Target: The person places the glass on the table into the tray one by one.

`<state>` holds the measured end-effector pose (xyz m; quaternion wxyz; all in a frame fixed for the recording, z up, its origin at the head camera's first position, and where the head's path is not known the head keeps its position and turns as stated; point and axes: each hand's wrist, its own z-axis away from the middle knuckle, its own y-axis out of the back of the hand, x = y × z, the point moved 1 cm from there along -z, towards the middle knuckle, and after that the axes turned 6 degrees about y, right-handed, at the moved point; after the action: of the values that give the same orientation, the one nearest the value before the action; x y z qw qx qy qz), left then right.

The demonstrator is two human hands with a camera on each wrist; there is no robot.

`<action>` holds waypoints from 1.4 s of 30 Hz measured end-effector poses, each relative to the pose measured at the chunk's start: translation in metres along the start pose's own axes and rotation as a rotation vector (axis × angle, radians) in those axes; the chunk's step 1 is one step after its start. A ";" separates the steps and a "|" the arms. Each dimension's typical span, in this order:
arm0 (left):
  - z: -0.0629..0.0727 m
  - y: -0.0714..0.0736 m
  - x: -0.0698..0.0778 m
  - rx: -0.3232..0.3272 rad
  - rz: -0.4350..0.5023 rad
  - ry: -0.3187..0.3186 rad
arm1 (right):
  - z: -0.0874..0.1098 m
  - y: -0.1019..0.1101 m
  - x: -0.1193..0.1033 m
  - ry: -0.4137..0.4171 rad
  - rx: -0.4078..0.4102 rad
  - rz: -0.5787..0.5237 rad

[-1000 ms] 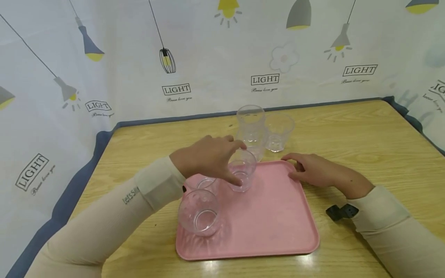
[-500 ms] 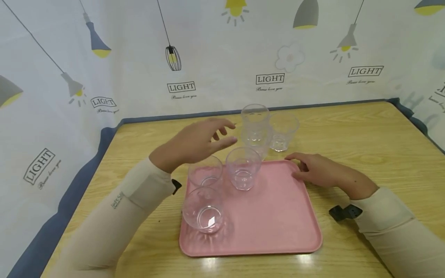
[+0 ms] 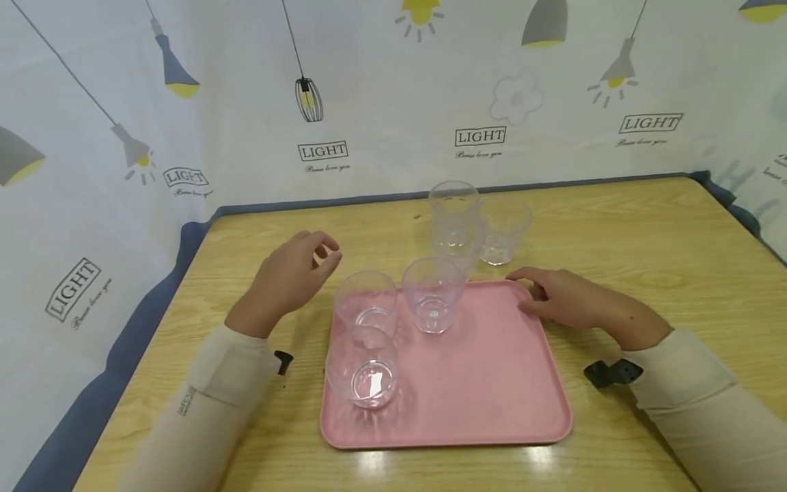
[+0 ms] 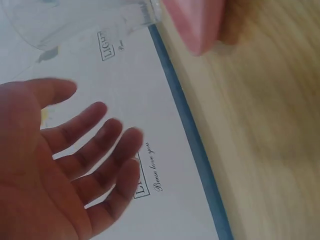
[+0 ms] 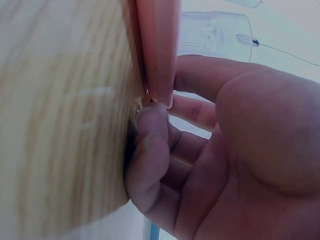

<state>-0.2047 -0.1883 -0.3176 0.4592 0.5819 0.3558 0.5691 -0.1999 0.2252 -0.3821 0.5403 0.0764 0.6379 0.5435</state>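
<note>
My left hand (image 3: 292,277) hovers over the table to the left of the pink tray (image 3: 479,383), fingers loosely bent and holding nothing. In the left wrist view the left palm (image 4: 45,175) shows bare, with its fingers spread. My right hand (image 3: 568,298) grips the tray's far right corner; in the right wrist view its thumb and curled fingers (image 5: 150,155) lie about the tray's edge (image 5: 160,50). On the tray stand three clear plastic cups: a front left cup (image 3: 363,372), a cup behind it (image 3: 367,294) and a back middle cup (image 3: 433,297).
Beyond the tray stand a stack of clear cups (image 3: 455,219) and, to its right, a single clear cup (image 3: 504,229). The wooden table (image 3: 645,239) ends at a white curtain (image 3: 393,102) printed with lamps.
My left hand has let go of the back middle cup and drawn away to the left, past the tray's edge. The right hand stays at the tray's corner.
</note>
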 end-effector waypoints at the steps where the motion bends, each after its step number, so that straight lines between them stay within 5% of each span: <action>1: 0.000 -0.003 -0.004 -0.025 -0.009 0.012 | 0.000 0.000 0.000 0.002 -0.002 0.000; 11: -0.002 -0.026 -0.014 -0.266 -0.075 0.057 | 0.003 0.000 0.001 -0.011 -0.007 -0.006; 27: -0.002 -0.037 -0.015 -0.324 -0.082 -0.009 | 0.000 0.007 -0.002 -0.041 -0.011 -0.027; 37: 0.000 -0.044 -0.014 -0.386 -0.043 0.032 | -0.002 0.028 -0.008 -0.162 0.290 -0.016; 42: 0.003 -0.048 -0.013 -0.395 -0.009 0.081 | -0.011 0.033 -0.009 -0.169 0.362 -0.071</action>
<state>-0.1978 -0.1851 -0.3664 0.5524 0.4554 0.2581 0.6487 -0.2210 0.2257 -0.3526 0.5882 0.1950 0.6798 0.3922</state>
